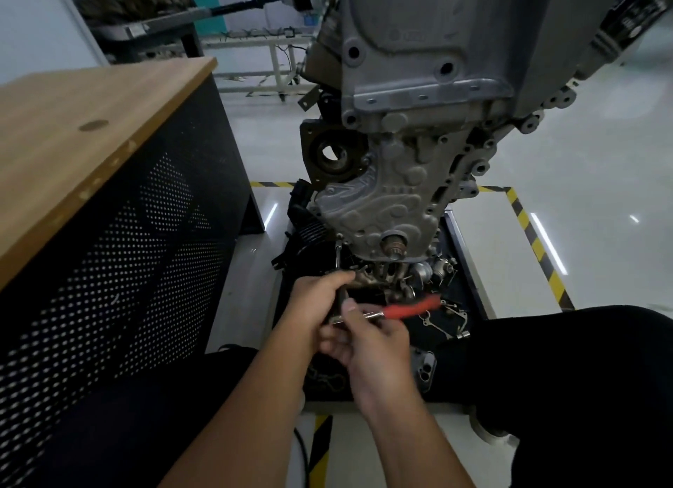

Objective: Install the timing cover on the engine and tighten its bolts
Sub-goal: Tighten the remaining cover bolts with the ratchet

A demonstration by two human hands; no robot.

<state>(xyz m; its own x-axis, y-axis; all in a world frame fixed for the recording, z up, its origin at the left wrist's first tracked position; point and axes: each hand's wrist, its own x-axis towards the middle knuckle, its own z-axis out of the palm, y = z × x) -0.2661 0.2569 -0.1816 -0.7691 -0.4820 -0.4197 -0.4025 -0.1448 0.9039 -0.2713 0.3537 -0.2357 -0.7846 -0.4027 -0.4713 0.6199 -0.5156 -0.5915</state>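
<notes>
The grey timing cover sits against the front of the engine, with the crank snout poking through its lower end. A ratchet with a red handle carries a long extension bar that reaches up to a bolt at the cover's lower left corner. My left hand grips the ratchet's head and the base of the extension. My right hand holds the metal shank of the ratchet, thumb on top.
A wooden-topped bench with a perforated black side stands close on the left. Loose engine parts and gaskets lie on the black base under the engine. Yellow-black floor tape marks the bay. My dark-trousered knees flank the hands.
</notes>
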